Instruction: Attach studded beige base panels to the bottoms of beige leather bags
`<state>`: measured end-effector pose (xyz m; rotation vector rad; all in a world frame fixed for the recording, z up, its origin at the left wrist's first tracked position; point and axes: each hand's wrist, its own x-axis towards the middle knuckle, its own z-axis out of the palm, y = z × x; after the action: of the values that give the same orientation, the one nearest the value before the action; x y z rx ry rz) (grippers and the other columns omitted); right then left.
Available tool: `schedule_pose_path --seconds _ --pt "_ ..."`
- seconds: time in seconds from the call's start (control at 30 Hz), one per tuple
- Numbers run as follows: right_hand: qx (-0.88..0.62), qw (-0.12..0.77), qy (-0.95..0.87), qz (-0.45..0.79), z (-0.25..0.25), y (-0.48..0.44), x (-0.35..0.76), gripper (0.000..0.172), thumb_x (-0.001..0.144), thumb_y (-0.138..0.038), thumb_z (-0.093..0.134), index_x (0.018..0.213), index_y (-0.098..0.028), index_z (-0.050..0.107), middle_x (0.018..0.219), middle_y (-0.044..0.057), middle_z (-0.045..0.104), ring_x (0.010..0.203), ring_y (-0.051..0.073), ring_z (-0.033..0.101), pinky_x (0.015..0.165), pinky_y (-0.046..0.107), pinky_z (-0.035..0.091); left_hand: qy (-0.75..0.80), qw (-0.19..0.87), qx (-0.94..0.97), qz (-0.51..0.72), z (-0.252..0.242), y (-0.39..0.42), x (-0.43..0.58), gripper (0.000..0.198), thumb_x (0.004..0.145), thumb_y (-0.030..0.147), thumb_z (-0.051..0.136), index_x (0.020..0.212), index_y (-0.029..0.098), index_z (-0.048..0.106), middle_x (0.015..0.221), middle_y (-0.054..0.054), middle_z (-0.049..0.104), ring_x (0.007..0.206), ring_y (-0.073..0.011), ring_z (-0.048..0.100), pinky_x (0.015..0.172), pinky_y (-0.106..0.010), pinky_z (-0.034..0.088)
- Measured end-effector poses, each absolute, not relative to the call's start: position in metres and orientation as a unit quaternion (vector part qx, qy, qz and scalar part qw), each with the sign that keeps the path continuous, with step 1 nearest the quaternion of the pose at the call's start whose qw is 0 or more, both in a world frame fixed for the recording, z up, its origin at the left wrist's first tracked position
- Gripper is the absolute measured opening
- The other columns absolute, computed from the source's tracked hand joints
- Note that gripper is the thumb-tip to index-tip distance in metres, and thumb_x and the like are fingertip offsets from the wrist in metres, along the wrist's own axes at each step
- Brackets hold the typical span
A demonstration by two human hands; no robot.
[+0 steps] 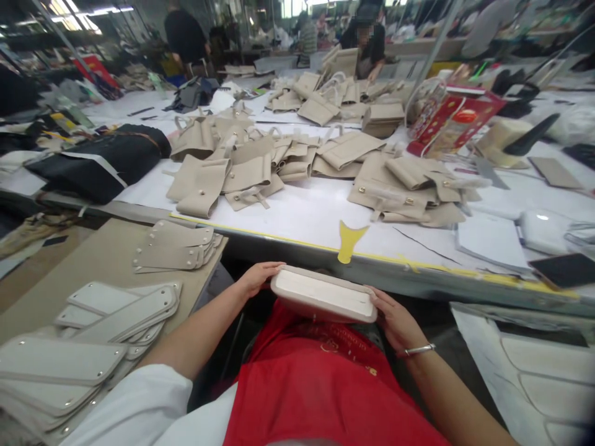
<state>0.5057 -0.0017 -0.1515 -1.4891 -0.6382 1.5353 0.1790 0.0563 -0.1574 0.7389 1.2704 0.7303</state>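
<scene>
Held level over my lap is a cream oblong piece (pixel 325 294) with rounded corners and a beige edge; its exact kind I cannot make out. My left hand (pixel 258 279) grips its left end, with the fingertips on the top corner. At the opposite end, my right hand (pixel 394 314) is closed around the right edge, thumb near the top. Just beyond the piece, a yellow forked card (pixel 351 240) lies at the table's front edge. To the left are stacks of pale panels with metal studs (pixel 60 368) and a smaller beige stack (pixel 175 246).
The white-covered table (pixel 297 214) carries heaps of beige leather bag parts (pixel 251 164). A black bundle (pixel 102 162) lies left; a red bag (pixel 458 121) and a dark phone (pixel 564 271) are right. Pale panels (pixel 553 359) lie at lower right. A co-worker (pixel 367 40) sits across the table.
</scene>
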Motion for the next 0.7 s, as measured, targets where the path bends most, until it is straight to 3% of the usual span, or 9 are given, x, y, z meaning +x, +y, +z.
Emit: schedule_pose_path --seconds 0.33,0.43,0.53,0.6,0.7 --pt "-0.617 0.483 -0.248 0.569 -0.163 -0.006 0.493 0.042 0.062 -0.036 0.068 0.101 -0.023 0.063 0.109 0.001 0.065 0.108 0.023 0.055 0.092 0.033 0.047 0.587 0.653 0.336 0.340 -0.159 0.057 0.185 0.037 0.061 0.022 0.062 0.097 0.019 0.068 0.087 -0.004 0.067 0.072 -0.0162 0.056 0.057 -0.024 0.039" --pt "-0.641 0.456 -0.282 0.549 -0.162 -0.004 0.495 0.038 0.063 -0.038 0.066 0.098 -0.025 0.064 0.111 0.000 0.063 0.107 0.024 0.056 0.087 0.034 0.051 0.590 0.641 0.342 0.353 -0.160 0.054 0.188 0.035 0.064 0.028 0.062 0.097 0.019 0.068 0.088 -0.004 0.067 0.072 -0.0160 0.057 0.056 -0.023 0.038" --pt "-0.648 0.394 -0.313 0.572 -0.157 0.000 0.503 0.039 0.064 -0.041 0.064 0.100 -0.026 0.063 0.113 0.001 0.062 0.106 0.025 0.057 0.079 0.034 0.054 0.582 0.643 0.348 0.357 -0.158 0.054 0.188 0.044 0.071 0.047 0.057 0.101 0.016 0.066 0.091 -0.007 0.067 0.074 -0.0181 0.059 0.058 -0.025 0.040" --pt "-0.647 0.348 -0.349 0.582 -0.152 0.003 0.510 0.045 0.068 -0.045 0.061 0.108 -0.024 0.059 0.116 0.004 0.060 0.107 0.026 0.055 0.081 0.036 0.053 0.573 0.627 0.389 0.356 -0.152 0.054 0.186 0.055 0.074 0.058 0.050 0.100 0.012 0.066 0.093 -0.011 0.067 0.081 -0.0213 0.060 0.065 -0.029 0.043" --pt "-0.633 0.273 -0.531 0.493 -0.138 0.005 0.518 0.060 0.072 -0.049 0.057 0.124 -0.020 0.048 0.130 0.008 0.049 0.117 0.025 0.047 0.098 0.041 0.040 0.543 0.561 0.517 0.352 -0.140 0.051 0.179 0.054 0.058 0.054 0.069 0.096 0.015 0.068 0.119 -0.011 0.057 0.112 -0.0265 0.048 0.092 -0.031 0.035"
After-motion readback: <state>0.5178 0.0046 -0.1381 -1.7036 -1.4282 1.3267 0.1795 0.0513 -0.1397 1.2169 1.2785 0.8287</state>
